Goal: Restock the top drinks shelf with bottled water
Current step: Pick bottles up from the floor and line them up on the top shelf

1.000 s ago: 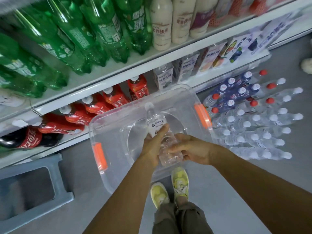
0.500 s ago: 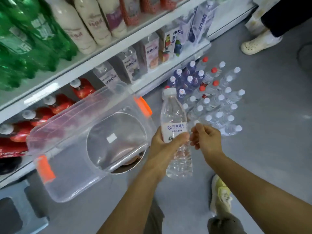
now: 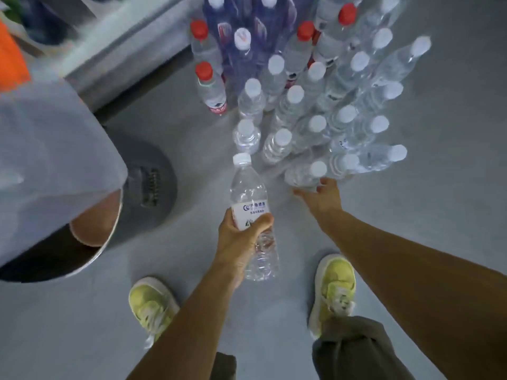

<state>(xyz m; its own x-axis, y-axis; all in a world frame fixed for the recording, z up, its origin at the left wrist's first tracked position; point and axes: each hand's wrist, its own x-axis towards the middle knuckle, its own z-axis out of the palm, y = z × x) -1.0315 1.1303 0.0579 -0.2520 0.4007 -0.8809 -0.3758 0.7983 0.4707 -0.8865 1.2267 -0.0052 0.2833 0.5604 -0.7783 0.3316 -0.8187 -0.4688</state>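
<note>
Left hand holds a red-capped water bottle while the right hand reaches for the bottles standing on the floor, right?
No: the head view shows its cap is white, not red. The left hand holds that water bottle while the right hand reaches for the bottles standing on the floor.

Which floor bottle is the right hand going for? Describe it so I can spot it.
Find the cluster of bottles standing on the grey floor beyond the yellow shoes. At its nearest edge, by the right hand, stands a clear white-capped bottle. No other floor bottle sits closer to the person.
</note>
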